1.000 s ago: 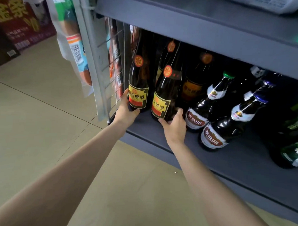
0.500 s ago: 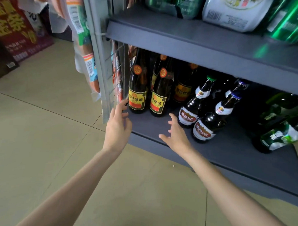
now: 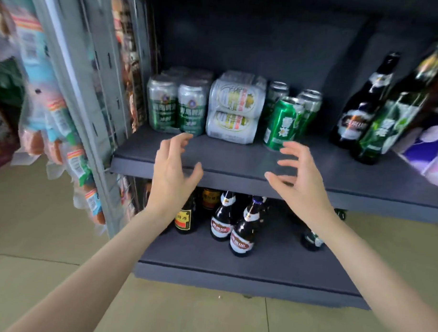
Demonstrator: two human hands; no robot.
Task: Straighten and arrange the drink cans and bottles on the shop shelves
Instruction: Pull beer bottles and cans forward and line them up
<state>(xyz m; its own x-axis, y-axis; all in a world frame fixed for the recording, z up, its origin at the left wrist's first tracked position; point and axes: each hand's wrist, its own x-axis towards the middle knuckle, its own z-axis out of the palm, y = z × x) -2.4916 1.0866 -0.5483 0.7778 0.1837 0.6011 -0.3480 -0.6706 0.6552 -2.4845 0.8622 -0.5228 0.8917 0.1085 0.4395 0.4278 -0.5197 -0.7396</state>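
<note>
Far left: hanging snack packets (image 3: 58,125), blurred, print unreadable, cut off by frame edge. Grey shelf upright (image 3: 74,91) beside them. Upper shelf (image 3: 238,164): shrink-wrapped green-and-silver cans (image 3: 177,107) at left, back rows hidden behind front two. Next, white can multipack (image 3: 236,109) wrapped in film, label smeared. Then loose green can (image 3: 282,123), tilted, with two more cans behind it partly covered. Left hand (image 3: 174,174) held in front of shelf edge, fingers spread and loosely curved, gripping nothing, below green-and-silver cans. Right hand (image 3: 300,178) likewise spread, empty, just under loose green can, not touching. Lower shelf (image 3: 259,266): brown beer bottles (image 3: 235,228) upright, leftmost ones hidden behind left wrist, necks cut by shelf above. Far right upper shelf: dark bottle (image 3: 361,108) and green bottle (image 3: 388,127), leaning look from lens distortion, cannot tell true tilt. Purple-white package (image 3: 427,150) cut off at right edge.
</note>
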